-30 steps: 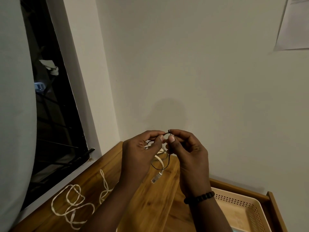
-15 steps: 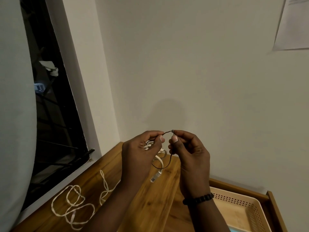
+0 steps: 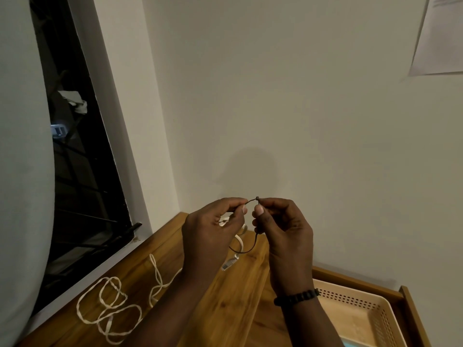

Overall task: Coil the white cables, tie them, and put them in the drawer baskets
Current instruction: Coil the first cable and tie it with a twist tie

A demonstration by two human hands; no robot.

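Note:
Both hands are raised above the wooden top (image 3: 233,301), close together. My left hand (image 3: 213,229) holds a coiled white cable (image 3: 239,242), whose plug end (image 3: 229,264) hangs below, and pinches one end of a thin black tie (image 3: 246,250). My right hand (image 3: 283,229) pinches the tie's other end, with its small black head (image 3: 257,198) at the fingertips. The tie loops down between the hands. A second white cable (image 3: 112,311) lies loose and tangled on the wooden top at the lower left.
A beige perforated basket (image 3: 360,304) sits in the open wooden drawer at the lower right. A dark window (image 3: 75,171) and its white sill run along the left. A plain wall stands behind, with a paper sheet (image 3: 441,36) at the upper right.
My hands have drawn slightly apart, stretching the top of the black tie between the fingertips. The loose cable on the top has not moved.

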